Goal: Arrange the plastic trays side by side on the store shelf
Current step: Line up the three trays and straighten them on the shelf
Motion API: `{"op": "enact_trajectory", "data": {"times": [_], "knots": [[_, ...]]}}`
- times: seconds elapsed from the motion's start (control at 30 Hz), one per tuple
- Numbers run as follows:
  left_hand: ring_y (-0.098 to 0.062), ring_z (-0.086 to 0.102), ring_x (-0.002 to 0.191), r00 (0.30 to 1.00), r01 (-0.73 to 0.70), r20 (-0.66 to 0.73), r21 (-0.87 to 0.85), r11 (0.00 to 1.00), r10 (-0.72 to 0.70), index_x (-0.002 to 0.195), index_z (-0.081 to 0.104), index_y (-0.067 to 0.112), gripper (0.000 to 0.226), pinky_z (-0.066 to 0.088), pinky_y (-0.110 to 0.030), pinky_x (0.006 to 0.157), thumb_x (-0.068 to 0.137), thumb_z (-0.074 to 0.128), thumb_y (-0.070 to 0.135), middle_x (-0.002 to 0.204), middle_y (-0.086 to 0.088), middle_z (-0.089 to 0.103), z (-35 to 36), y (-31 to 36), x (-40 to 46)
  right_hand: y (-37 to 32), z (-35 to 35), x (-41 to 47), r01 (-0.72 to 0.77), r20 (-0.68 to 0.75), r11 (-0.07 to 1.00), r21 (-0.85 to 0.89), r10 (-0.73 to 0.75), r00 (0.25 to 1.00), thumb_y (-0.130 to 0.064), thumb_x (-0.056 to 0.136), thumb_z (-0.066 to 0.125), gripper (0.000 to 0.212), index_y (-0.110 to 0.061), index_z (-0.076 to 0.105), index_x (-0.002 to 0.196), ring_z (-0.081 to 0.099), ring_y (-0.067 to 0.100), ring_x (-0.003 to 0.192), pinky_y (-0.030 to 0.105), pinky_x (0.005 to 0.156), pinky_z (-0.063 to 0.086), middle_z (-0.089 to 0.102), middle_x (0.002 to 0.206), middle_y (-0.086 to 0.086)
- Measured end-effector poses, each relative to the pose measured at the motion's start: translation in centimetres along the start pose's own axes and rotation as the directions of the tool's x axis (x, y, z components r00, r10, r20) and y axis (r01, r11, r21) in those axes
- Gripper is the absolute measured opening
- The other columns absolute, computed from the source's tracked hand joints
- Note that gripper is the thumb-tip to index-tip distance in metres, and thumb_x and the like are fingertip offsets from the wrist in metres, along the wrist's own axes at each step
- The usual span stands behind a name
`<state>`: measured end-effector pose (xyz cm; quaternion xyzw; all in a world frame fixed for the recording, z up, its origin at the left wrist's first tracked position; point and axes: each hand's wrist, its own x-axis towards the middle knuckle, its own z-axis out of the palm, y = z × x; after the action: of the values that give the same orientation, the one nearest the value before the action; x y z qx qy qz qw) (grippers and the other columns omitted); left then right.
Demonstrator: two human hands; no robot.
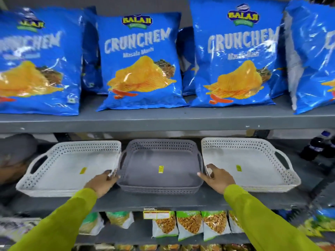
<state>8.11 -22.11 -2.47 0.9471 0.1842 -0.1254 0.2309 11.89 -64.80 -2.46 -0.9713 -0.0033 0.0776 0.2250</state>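
Observation:
Three plastic trays lie in a row on the grey middle shelf (pixel 163 200). A white tray (pixel 59 171) is on the left, a grey tray (pixel 160 158) in the middle, and another white tray (pixel 253 163) on the right. Each looks like a small stack and carries a yellow sticker. My left hand (pixel 102 182) rests at the left white tray's near right corner, touching the grey tray's left edge. My right hand (pixel 216 177) lies on the right white tray's near left corner, beside the grey tray. Whether either hand grips a rim is unclear.
Blue chip bags (pixel 139 60) fill the shelf above. Snack packets (pixel 188 225) stand on the shelf below, behind a price label (pixel 156 213). Dark bottles (pixel 319 147) sit at the far right of the tray shelf, and a dark object (pixel 16 151) at its far left.

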Motion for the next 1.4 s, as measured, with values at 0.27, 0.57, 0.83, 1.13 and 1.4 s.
{"op": "enact_trajectory", "data": {"times": [0.27, 0.57, 0.83, 1.13, 1.4], "knots": [[-0.035, 0.056, 0.119, 0.998, -0.061, 0.043, 0.132, 0.989, 0.056, 0.151, 0.018, 0.019, 0.069, 0.047, -0.035, 0.091, 0.094, 0.037, 0.052, 0.139, -0.016, 0.054, -0.6, 0.4, -0.1, -2.3, 0.7, -0.3, -0.083, 0.041, 0.996, -0.012, 0.083, 0.996, -0.061, 0.084, 0.056, 0.056, -0.019, 0.037, 0.115, 0.064, 0.038, 0.102, 0.038, 0.075, 0.048, 0.067, 0.114, 0.013], [-0.033, 0.047, 0.13, 0.985, -0.167, 0.034, -0.072, 0.983, 0.17, 0.147, 0.03, 0.013, 0.057, 0.04, -0.035, 0.105, 0.094, 0.048, 0.023, 0.148, -0.014, 0.044, -0.2, 1.3, -0.2, -3.2, 2.6, -0.1, -0.104, 0.051, 0.989, -0.107, 0.11, 0.993, -0.02, 0.087, 0.054, 0.048, -0.008, 0.035, 0.13, 0.063, 0.041, 0.103, 0.037, 0.073, 0.047, 0.066, 0.116, 0.021], [-0.037, 0.056, 0.117, 0.98, -0.199, -0.035, -0.02, 0.98, 0.198, 0.137, 0.041, 0.016, 0.049, 0.047, -0.039, 0.096, 0.091, 0.05, 0.029, 0.135, -0.016, 0.057, -0.7, 0.7, 1.7, -4.1, 2.6, 1.9, -0.076, -0.036, 0.991, -0.107, 0.073, 0.997, -0.024, 0.086, 0.056, 0.048, -0.009, 0.042, 0.129, 0.063, 0.042, 0.103, 0.043, 0.082, 0.053, 0.066, 0.115, 0.023], [-0.036, 0.054, 0.12, 0.984, -0.158, -0.075, 0.047, 0.986, 0.162, 0.137, 0.04, 0.018, 0.053, 0.043, -0.039, 0.101, 0.088, 0.051, 0.036, 0.134, -0.016, 0.058, -1.5, 1.5, 5.6, -5.6, 2.4, 5.6, -0.093, -0.107, 0.991, -0.095, 0.083, 0.991, -0.028, 0.087, 0.057, 0.044, -0.009, 0.046, 0.124, 0.061, 0.043, 0.106, 0.045, 0.087, 0.051, 0.064, 0.117, 0.024], [-0.035, 0.054, 0.118, 0.984, -0.135, -0.085, 0.193, 0.972, 0.154, 0.137, 0.037, 0.018, 0.052, 0.038, -0.041, 0.099, 0.09, 0.044, 0.04, 0.126, -0.018, 0.061, -1.0, 1.4, 6.4, -5.6, 2.3, 6.0, -0.115, -0.076, 0.991, -0.073, 0.109, 0.991, -0.029, 0.087, 0.054, 0.05, -0.01, 0.041, 0.131, 0.06, 0.043, 0.109, 0.044, 0.09, 0.05, 0.063, 0.121, 0.024]]}}
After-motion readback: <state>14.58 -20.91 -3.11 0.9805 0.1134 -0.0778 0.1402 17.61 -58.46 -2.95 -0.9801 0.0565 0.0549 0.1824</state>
